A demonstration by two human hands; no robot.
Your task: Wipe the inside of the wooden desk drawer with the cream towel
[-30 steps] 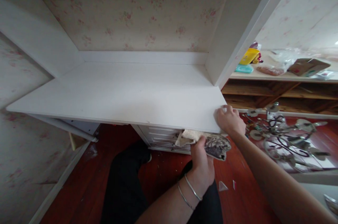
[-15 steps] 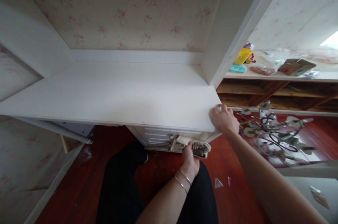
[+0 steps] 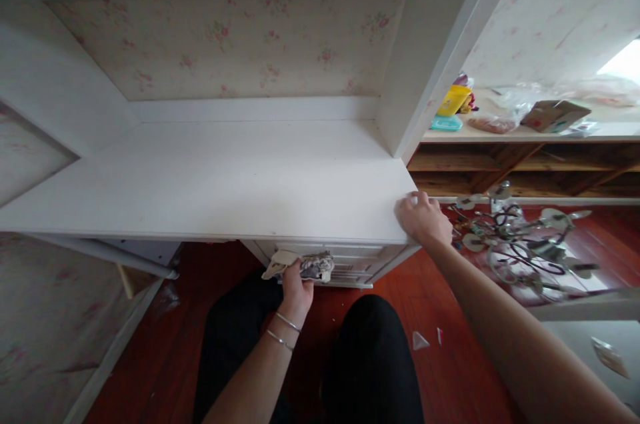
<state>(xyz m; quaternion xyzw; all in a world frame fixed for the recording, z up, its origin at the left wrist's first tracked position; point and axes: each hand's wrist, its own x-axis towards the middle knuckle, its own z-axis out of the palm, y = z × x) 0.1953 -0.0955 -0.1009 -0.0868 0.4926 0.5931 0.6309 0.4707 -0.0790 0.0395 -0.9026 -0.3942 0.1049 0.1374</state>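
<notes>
My left hand (image 3: 297,283) is closed around a bunched, dirty cream-and-grey rag (image 3: 320,265). The rag is against the drawer front (image 3: 353,257) under the white desktop (image 3: 250,174) and covers part of it. At the right front corner of the desktop, my right hand (image 3: 425,217) has its fingers curled over the edge, gripping it. Something small and whitish shows at the curled fingers, too unclear to name. Part of the right fingers is hidden from this angle.
A chandelier (image 3: 525,244) with several arms lies on the red wood floor (image 3: 390,344) to the right. Behind it a low shelf unit (image 3: 460,161) carries a cardboard box (image 3: 555,116), plastic bags and a yellow container (image 3: 454,101). A white upright panel (image 3: 435,44) rises beside the desktop.
My left hand has moved left along the drawer front with the rag, baring the front's right part. My right hand stays at the desktop corner. The view has shifted slightly.
</notes>
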